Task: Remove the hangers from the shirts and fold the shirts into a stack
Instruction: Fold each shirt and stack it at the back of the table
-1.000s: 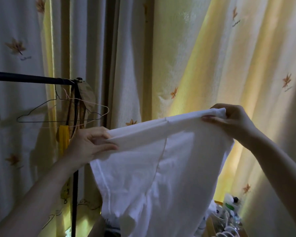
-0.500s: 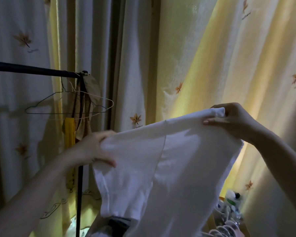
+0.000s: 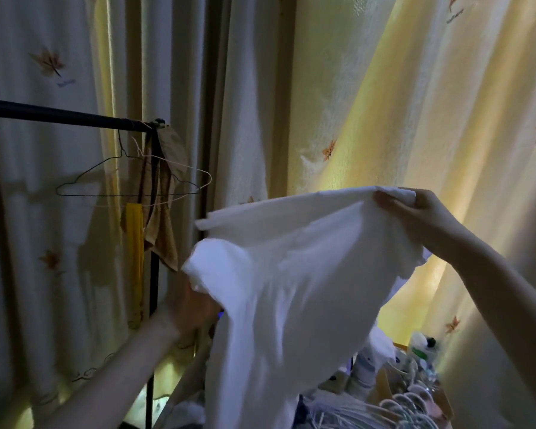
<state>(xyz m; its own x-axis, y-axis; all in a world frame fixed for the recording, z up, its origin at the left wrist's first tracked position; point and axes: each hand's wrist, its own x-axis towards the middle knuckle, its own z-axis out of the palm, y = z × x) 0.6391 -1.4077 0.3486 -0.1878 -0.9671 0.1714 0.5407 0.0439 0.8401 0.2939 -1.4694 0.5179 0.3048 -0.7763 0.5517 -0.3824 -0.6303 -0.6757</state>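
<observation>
A white shirt hangs in the air in front of me, with no hanger in it. My right hand pinches its upper right corner and holds it up. My left hand is lower, at the shirt's left side just under a bulge of fabric. It is blurred and partly hidden, so its grip is unclear. The shirt's upper left corner hangs free. Two empty wire hangers, one dark and one pale, hang on the black rail.
A brown cloth and a yellow strip hang from the rail's end by its upright post. Pale leaf-print curtains fill the background. At lower right lie a heap of plastic hangers and some bottles.
My left hand has left the shirt's top edge and dropped down to its left side. That edge has sagged and its left corner swings free. My right hand still holds its corner.
</observation>
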